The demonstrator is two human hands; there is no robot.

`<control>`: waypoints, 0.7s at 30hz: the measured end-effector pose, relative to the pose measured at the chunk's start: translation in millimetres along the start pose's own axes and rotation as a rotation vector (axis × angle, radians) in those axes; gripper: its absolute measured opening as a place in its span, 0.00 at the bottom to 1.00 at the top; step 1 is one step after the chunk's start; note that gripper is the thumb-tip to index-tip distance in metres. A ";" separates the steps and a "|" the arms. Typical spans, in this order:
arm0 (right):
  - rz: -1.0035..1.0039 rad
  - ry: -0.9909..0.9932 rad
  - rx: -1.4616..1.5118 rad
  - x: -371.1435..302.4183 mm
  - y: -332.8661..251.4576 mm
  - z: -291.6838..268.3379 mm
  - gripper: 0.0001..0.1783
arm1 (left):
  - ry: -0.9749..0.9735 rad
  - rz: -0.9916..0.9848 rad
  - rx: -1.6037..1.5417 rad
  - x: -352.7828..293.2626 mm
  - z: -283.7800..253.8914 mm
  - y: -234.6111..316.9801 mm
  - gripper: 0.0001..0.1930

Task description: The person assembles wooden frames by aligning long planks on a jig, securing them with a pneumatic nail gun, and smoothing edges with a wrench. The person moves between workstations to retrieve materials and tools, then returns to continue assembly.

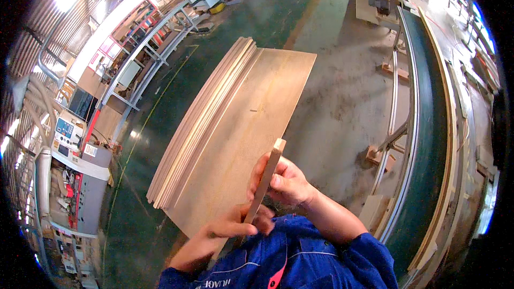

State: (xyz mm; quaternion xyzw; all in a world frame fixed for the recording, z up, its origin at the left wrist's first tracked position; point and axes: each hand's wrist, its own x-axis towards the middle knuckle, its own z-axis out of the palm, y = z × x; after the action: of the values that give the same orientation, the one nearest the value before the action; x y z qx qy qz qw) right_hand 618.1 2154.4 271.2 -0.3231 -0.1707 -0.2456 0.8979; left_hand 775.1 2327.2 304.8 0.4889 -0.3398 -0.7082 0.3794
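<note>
A narrow wooden strip [264,184] is held up at a slant in front of my chest, its pale cut end uppermost. My right hand [289,181] grips its upper part, thumb on the near side and fingers behind. Lower down, my left hand [235,223] closes around the strip's bottom end, slightly smeared by motion. Beyond my hands lies a wide wooden board [267,93]. Along its left side rests a stack of long wooden strips [206,115], laid side by side and piled up.
At the right runs a long conveyor [428,107] with a dark green belt and metal frame. A machine with a control panel [67,128] stands at the left, near a metal-railed rack [152,51]. Wood blocks [375,155] sit by the conveyor's legs.
</note>
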 end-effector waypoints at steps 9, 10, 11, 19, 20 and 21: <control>-0.107 0.365 -1.053 -3.6 -65.9 22.5 0.25 | 1.036 0.256 0.986 28.7 53.1 -3.9 0.29; -0.048 0.418 -1.074 0.4 -68.1 23.6 0.23 | 1.065 0.318 1.039 29.1 53.0 -8.1 0.29; 0.010 0.472 -1.101 2.7 -71.2 24.6 0.22 | 1.090 0.385 1.089 30.3 55.0 -10.4 0.29; -0.016 0.367 -1.187 5.8 -84.6 -1.6 0.21 | 1.142 0.334 1.062 45.9 60.9 -13.1 0.29; -0.019 0.337 -1.201 6.9 -87.6 -5.3 0.21 | 1.123 0.328 1.027 47.7 58.8 -12.4 0.30; -0.022 0.308 -1.214 8.7 -90.5 -9.2 0.21 | 1.116 0.315 1.052 50.6 56.6 -10.5 0.30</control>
State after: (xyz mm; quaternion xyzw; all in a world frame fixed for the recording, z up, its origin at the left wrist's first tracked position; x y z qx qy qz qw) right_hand 576.7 2084.8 313.4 -0.7346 0.1274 -0.3519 0.5659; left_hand 707.3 2294.5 290.3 0.8343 -0.4550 -0.0413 0.3086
